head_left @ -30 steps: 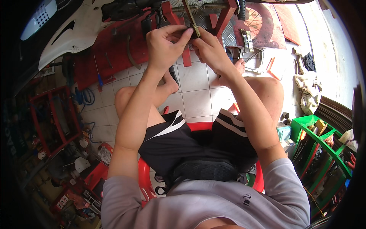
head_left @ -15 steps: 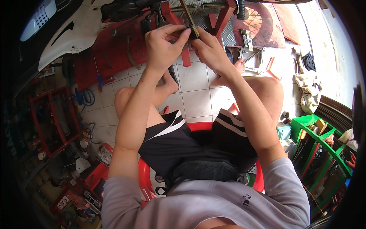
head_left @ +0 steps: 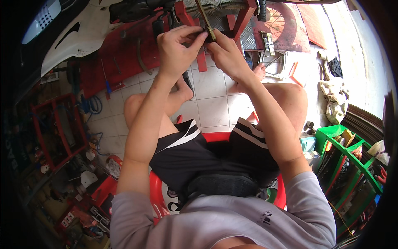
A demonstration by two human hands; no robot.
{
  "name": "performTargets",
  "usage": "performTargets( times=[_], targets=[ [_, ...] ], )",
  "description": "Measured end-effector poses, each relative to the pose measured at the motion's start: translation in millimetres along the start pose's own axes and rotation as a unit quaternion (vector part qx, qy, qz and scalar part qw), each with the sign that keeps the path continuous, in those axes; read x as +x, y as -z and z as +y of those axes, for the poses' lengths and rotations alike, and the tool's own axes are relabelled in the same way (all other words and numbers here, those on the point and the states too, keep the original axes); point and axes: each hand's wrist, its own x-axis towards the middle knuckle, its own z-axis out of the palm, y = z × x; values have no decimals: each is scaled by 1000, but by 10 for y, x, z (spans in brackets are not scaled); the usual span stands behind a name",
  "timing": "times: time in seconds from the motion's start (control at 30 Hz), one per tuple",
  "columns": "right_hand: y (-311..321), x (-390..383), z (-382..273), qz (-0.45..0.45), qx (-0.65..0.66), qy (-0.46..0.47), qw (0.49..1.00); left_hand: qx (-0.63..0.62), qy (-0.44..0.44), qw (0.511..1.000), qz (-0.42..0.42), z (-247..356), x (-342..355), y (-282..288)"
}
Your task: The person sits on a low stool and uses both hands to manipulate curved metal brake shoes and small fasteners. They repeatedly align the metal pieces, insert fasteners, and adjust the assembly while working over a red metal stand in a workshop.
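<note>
Very little has been changed over the last second: the long, narrow, gold-brown strip [head_left: 204, 17] has been tipped a touch further leftward at its upper end, and both hands have been kept almost in place. From this it may be judged that fine fingertip work is being done at one spot, with the strip held steady.

The strip is held up over the near edge of the red-topped platform [head_left: 93, 74], between the legs of a red steel frame [head_left: 244, 20]. Its lower end is gripped between the thumb and fingers of the right hand [head_left: 227, 54]. The thumb and forefinger of the left hand [head_left: 179, 46] are brought together in a pinch just beside it, at a small dark piece [head_left: 210, 38]; whether that piece is gripped or only touched cannot be told.

The strip's upper end is cut off by the top of the view, and its lower tip is covered by fingers. The dark piece is too small and shadowed to be identified. At the platform's near edge, toward its left corner, a blue-handled screwdriver [head_left: 108, 86] can be made out; the tool clutter further left is lost in shadow.
</note>
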Motion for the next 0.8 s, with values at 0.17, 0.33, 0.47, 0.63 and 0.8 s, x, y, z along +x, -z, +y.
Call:
performTargets(
  times=[0.17, 0.33, 0.47, 0.63, 0.8],
  targets=[
    [14, -12, -36, -15, 13, -33, 999, 10, -40, 999, 9, -14, 13, 29],
    [27, 14, 13, -10, -17, -22, 1000, 41, -62, 997, 7, 38, 23, 40],
    [15, 18, 13, -5, -12, -11, 1000, 27, -20, 999, -3, 16, 7, 46],
    [20, -20, -105, -2, -51, 4, 999, -9, 1, 1000, -8, -28, -4, 36],
    [65, -18, -117, -24, -98, 20, 995, -10, -6, 999, -31, -45, -14, 61]
  ],
)
